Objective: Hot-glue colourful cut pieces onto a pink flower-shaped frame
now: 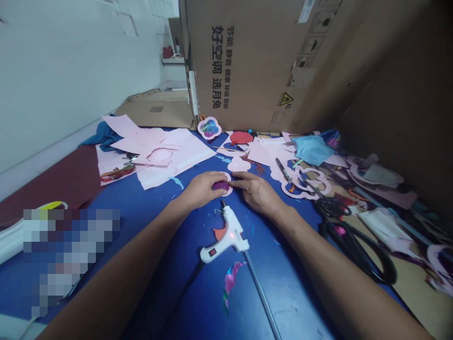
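At our far left, a white object (pixel 10 241) with a yellow part lies beside a strip that is pixelated beyond recognition. Further in, on the blue tabletop (pixel 141 208), a dark blue cloth (pixel 102 137) sits against overlapping pink sheets (pixel 187 146), one of them with a shape cut out.

Our left hand (pixel 201 189) comes next, thumb and fingers closed in on a purple piece (pixel 221 186), which lies over a small pink piece (pixel 228 177) at the middle of the tabletop. Behind it, a flower-shaped ornament (pixel 209 128) leans near the foot of a tall cardboard box (pixel 258 71). Just in front of it we see a white glue gun (pixel 231 231), nozzle pointing toward the purple piece, a grey rod (pixel 261 295) running from its rear and a shiny scrap (pixel 231 278) below.

Our right hand (pixel 256 191) has its index finger stretched to the pink piece's right edge, the other fingers partly bent; we cannot tell whether it grips anything. Beyond it lie a pen (pixel 283 171), pink cut-out frames (pixel 320 178) and a light blue cloth (pixel 314 150). Black-handled scissors (pixel 387 264) rest at our right among scattered scraps.
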Motion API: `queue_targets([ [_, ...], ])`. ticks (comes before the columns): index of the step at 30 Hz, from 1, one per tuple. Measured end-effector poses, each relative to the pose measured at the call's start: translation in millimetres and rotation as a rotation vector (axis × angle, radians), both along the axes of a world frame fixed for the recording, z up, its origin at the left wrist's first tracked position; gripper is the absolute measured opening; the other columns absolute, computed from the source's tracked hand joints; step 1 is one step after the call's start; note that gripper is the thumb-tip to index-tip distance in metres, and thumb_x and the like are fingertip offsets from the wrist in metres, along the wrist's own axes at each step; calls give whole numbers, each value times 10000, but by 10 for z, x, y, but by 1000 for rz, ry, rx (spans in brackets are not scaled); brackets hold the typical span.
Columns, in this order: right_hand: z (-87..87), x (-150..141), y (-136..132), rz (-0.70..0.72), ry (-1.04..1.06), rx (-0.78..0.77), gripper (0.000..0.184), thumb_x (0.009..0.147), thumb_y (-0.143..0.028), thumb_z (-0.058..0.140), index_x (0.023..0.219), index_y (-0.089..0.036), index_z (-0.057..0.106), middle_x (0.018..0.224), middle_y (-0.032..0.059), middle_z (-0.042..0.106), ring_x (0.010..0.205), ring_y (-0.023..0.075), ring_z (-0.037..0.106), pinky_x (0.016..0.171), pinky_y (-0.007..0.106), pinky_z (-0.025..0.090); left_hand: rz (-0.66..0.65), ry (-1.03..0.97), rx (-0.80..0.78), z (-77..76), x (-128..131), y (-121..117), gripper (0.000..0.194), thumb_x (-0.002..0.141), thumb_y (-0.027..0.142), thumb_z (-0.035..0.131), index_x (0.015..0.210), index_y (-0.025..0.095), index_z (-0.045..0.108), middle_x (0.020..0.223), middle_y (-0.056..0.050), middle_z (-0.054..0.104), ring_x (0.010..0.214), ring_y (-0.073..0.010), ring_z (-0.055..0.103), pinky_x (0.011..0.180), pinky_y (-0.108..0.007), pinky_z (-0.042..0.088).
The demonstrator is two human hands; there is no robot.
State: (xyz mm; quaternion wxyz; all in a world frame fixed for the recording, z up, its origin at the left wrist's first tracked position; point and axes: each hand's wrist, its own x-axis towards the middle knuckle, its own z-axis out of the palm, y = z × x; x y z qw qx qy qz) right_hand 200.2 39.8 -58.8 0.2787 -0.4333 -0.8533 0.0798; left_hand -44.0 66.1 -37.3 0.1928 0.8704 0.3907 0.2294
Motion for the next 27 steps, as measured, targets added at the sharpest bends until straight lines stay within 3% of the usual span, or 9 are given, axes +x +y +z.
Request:
queue_targets([
  [4, -21, 11, 15, -18, 98, -34, 625, 865, 59, 551, 1256, -307, 874, 1493, 43, 748, 1367, 282, 728, 1223, 478, 554, -12, 11, -1, -42, -22, 26, 297, 972, 298, 736, 1246, 268, 845, 1483, -55, 752, 1422, -296, 676, 1238, -450, 522],
  [10, -4, 26, 42, -74, 274, -33, 587, 911, 40, 496, 1245, -268, 868, 1365, 60, 812, 1283, 246, 765, 1180, 447, 575, -49, 12, 7, -8, -18, 12, 264, 978, 248, 721, 1206, 255, 855, 1437, -61, 775, 1394, -285, 694, 1225, -439, 526],
  [20, -39, 38, 57, -85, 318, -13, 540, 919, 20, 520, 1182, -287, 879, 1345, 59, 816, 1252, 241, 771, 1149, 451, 584, -47, 1, 9, -31, -20, 21, 285, 956, 229, 740, 1221, 264, 841, 1459, -55, 765, 1410, -276, 685, 1226, -430, 525],
  [27, -43, 38, 61, -100, 339, -44, 525, 853, 31, 527, 1033, -292, 899, 1318, 40, 822, 1247, 238, 771, 1145, 438, 586, -26, 9, 7, -85, -22, 48, 304, 964, 270, 746, 1253, 260, 841, 1494, -70, 745, 1430, -277, 673, 1244, -430, 510],
])
